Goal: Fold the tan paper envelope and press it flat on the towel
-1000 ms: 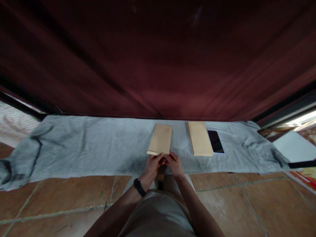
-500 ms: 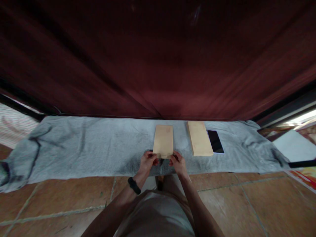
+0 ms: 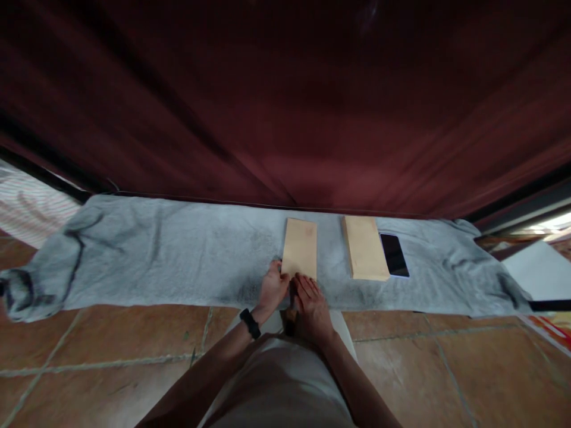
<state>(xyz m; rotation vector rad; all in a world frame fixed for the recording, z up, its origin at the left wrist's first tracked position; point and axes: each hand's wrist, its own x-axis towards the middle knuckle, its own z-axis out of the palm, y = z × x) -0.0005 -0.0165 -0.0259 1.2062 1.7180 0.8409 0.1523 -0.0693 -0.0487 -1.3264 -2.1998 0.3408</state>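
Observation:
A tan paper envelope [image 3: 300, 252] lies flat on a grey towel [image 3: 178, 255] spread over the tiled floor. My left hand [image 3: 273, 287] rests at the envelope's near left corner, fingers touching its edge. Flat and with its fingers apart, my right hand [image 3: 311, 302] presses on the near end of the envelope. A black band sits on my left wrist. To the right lies a stack of tan envelopes [image 3: 364, 255], and beside it a black phone [image 3: 394, 254].
A dark red curtain [image 3: 285, 101] hangs right behind the towel. A white sheet [image 3: 537, 270] lies at the far right, striped cloth [image 3: 27, 202] at the far left. Brown floor tiles [image 3: 111, 351] run along the near side.
The envelope was lifted and tilted between both hands; now it lies flat and straight on the towel, with my hands pressing on its near end.

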